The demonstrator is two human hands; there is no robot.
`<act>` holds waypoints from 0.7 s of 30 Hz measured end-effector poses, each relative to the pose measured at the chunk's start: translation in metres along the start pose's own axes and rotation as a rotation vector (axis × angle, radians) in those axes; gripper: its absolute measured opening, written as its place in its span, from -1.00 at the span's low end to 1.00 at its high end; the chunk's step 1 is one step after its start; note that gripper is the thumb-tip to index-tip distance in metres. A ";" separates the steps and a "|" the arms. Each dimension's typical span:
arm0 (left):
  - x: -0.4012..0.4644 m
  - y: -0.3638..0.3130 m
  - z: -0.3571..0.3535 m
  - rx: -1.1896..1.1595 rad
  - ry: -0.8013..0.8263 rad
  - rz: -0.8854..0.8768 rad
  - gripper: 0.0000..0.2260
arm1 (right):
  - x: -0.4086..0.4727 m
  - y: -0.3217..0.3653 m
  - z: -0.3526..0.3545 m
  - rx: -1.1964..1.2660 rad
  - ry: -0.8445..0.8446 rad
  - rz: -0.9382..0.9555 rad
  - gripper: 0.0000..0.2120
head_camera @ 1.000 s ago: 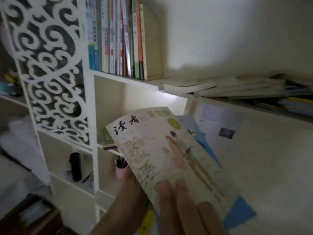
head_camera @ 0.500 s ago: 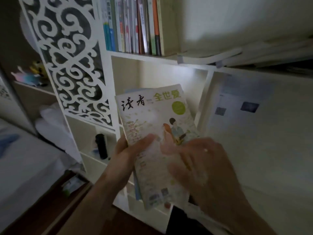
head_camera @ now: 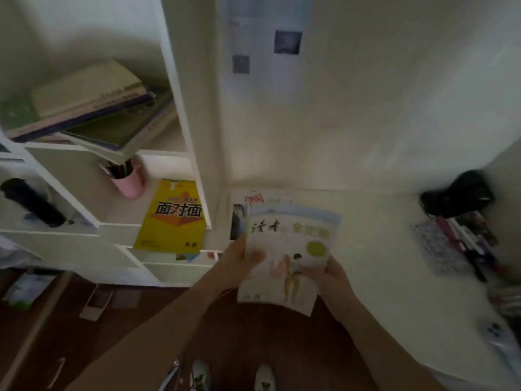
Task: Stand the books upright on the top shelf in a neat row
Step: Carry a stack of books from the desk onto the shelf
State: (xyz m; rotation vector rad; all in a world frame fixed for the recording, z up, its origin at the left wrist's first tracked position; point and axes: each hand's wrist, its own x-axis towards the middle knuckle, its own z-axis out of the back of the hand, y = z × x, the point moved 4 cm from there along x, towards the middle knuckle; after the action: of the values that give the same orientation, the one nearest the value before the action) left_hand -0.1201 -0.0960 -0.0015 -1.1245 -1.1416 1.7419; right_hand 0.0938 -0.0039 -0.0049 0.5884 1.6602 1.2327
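Note:
A pale magazine [head_camera: 284, 261] with a drawn figure on its cover sits on top of a small stack with a blue-edged one beneath, held low over the white desk. My left hand [head_camera: 239, 263] grips the stack's left edge, thumb on the cover. My right hand [head_camera: 332, 277] holds its lower right corner. Another magazine [head_camera: 242, 210] lies flat on the desk just behind. A yellow book [head_camera: 173, 218] lies flat in the lower shelf bay. Several books [head_camera: 90, 108] are piled flat on a shelf above it. The top shelf is out of view.
A pink pen cup [head_camera: 127, 176] stands beside the yellow book. A black bottle [head_camera: 31, 203] lies in the bay to the left. A black object [head_camera: 456, 193] and a row of books [head_camera: 462, 238] sit at the desk's right. My shoes [head_camera: 231, 376] stand on the dark floor.
The view has swung down from the upper shelves to the desk and floor. The magazines have come down with it, and my right hand has moved from the cover to the lower right corner.

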 end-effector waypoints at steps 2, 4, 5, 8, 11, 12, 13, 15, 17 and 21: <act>0.028 -0.005 -0.051 0.046 0.078 -0.038 -0.60 | 0.011 -0.010 0.051 -0.009 -0.130 0.099 -0.71; 0.053 -0.017 -0.098 0.046 0.140 -0.079 -0.54 | 0.022 -0.015 0.099 0.028 -0.241 0.129 -0.76; 0.063 -0.022 -0.118 0.037 0.156 -0.089 -0.52 | 0.029 -0.018 0.120 0.040 -0.283 0.119 -0.82; 0.088 -0.014 -0.164 0.019 0.172 -0.046 -0.56 | 0.051 -0.028 0.169 0.006 -0.334 0.098 -0.89; 0.098 0.001 -0.193 0.068 0.199 0.014 -0.77 | 0.062 -0.046 0.195 0.000 -0.367 0.091 -0.77; 0.102 0.006 -0.202 0.099 0.202 -0.010 -0.81 | 0.065 -0.053 0.201 0.030 -0.366 0.085 -0.71; 0.107 0.013 -0.209 0.129 0.200 -0.017 -0.81 | 0.067 -0.059 0.205 0.049 -0.354 0.078 -0.69; 0.113 0.029 -0.223 0.181 0.205 -0.044 -0.80 | 0.071 -0.070 0.213 0.054 -0.292 0.072 -0.68; 0.119 0.046 -0.231 0.266 0.190 -0.060 -0.75 | 0.074 -0.082 0.223 0.043 -0.230 0.047 -0.50; 0.116 0.041 -0.236 0.217 0.198 -0.087 -0.72 | 0.077 -0.072 0.234 -0.114 -0.244 0.093 -0.86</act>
State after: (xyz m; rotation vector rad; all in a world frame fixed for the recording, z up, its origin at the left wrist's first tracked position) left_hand 0.0583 0.0614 -0.1210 -1.0710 -0.8477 1.6042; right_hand 0.2793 0.1377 -0.1108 0.7212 1.3641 1.2596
